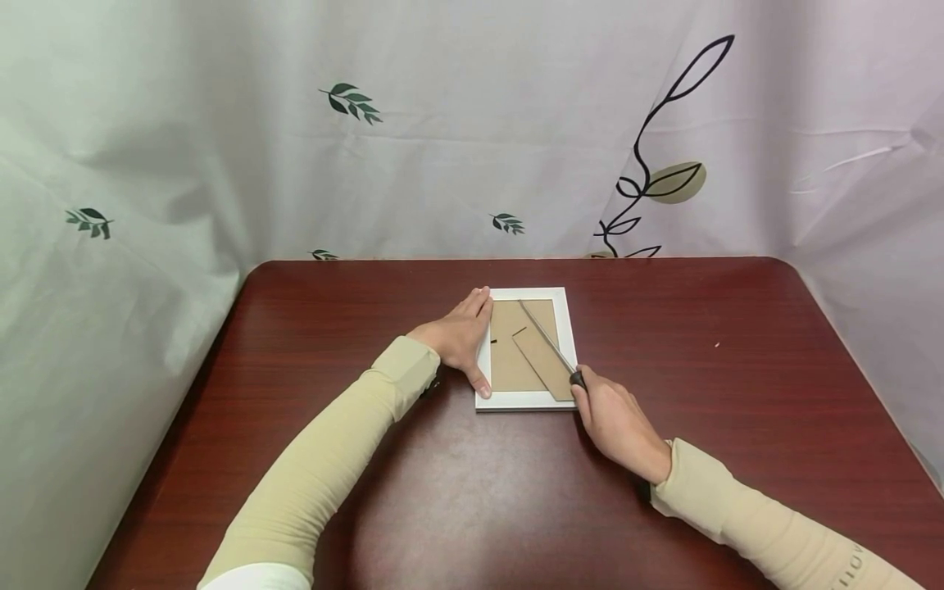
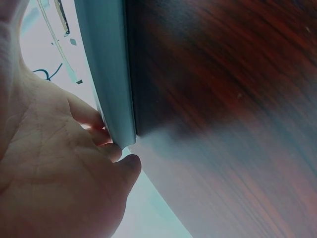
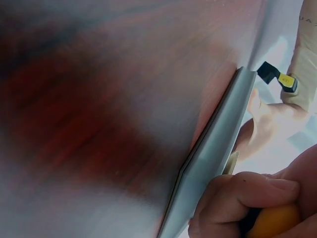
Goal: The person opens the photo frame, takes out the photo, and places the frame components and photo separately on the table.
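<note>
A white picture frame lies back up on the table, with a brown backing board and a slanting stand leg showing. My left hand rests along its left side, thumb near the lower left corner and fingers stretched toward the upper left. With my right hand I grip a screwdriver by its handle. Its metal shaft crosses the board, the tip at the board's top edge. In the right wrist view the handle looks yellow and black, partly covered by fingers.
The dark red wooden table spreads around the frame. A tiny pale scrap lies to the right. Behind the table's far edge hangs a pale curtain with leaf prints.
</note>
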Available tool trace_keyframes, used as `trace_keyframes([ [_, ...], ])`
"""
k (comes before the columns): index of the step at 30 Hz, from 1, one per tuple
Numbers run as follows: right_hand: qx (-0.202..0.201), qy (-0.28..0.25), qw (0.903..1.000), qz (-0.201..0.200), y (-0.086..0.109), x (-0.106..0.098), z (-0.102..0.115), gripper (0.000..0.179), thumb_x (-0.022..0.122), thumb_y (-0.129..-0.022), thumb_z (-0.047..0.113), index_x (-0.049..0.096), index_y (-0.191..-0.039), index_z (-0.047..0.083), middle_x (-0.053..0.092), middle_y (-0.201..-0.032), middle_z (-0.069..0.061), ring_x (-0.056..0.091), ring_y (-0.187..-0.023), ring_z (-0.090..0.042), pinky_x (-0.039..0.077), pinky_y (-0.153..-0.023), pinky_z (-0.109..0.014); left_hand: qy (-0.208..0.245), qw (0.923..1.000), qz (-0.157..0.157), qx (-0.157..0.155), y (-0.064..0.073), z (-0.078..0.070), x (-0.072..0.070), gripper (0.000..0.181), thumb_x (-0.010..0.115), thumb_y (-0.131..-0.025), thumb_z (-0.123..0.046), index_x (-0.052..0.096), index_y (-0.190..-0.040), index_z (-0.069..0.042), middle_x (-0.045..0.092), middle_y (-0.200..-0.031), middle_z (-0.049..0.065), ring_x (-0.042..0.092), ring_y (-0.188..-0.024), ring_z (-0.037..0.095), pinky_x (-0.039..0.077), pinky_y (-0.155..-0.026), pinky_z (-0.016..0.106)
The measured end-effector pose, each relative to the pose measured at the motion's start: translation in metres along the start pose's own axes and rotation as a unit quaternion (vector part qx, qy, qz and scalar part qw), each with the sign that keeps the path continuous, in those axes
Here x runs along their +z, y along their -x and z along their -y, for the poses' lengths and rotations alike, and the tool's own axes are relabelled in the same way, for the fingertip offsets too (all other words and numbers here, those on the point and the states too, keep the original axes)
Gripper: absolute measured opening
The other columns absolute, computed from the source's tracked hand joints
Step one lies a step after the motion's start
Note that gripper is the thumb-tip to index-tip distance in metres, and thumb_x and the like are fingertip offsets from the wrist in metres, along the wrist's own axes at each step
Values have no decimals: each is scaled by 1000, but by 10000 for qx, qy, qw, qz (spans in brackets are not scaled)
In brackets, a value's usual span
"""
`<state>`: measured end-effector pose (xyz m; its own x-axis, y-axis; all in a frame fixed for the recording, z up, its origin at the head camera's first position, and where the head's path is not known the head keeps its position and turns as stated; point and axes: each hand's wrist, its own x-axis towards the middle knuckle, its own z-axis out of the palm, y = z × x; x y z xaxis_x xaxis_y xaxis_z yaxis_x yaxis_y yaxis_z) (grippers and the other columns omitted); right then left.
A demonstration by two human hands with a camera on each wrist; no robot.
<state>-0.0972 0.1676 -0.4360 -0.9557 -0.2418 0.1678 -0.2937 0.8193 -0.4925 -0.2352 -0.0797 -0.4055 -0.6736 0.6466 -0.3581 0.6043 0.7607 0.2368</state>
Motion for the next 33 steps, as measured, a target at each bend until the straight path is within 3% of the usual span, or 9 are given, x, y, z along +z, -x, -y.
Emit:
trace_keyframes([
  [21, 102, -29, 9999, -4, -3, 0, 0, 6, 54, -101, 8, 54, -97, 4, 41, -66, 1, 50, -65, -21, 47, -58, -42, -59, 9999, 75, -110, 0, -1, 0, 157, 91, -54, -65, -1, -155, 13, -10, -163, 30, -9, -152, 40, -1, -123, 40],
  [29, 182, -33, 9998, 35, -3, -2, 0, 10, 54, -101, 8, 57, -105, 0, 45, -68, -1, 54, -69, -23, 49, -62, -45, -95, 9997, 75, -207, 0, -4, -3, 157, 90, -54, -66, 0, -155, 13, -8, -163, 30, -6, -153, 40, 2, -123, 40],
  [33, 181, -113, 9997, 73, -3, -2, -1, 7, 53, -102, 9, 56, -102, 2, 42, -67, 0, 52, -69, -22, 48, -62, -42, -65, 9996, 104, -255, 0, -4, -3, 157, 91, -53, -65, 0, -155, 12, -8, -164, 29, -6, -153, 39, 3, -123, 40],
])
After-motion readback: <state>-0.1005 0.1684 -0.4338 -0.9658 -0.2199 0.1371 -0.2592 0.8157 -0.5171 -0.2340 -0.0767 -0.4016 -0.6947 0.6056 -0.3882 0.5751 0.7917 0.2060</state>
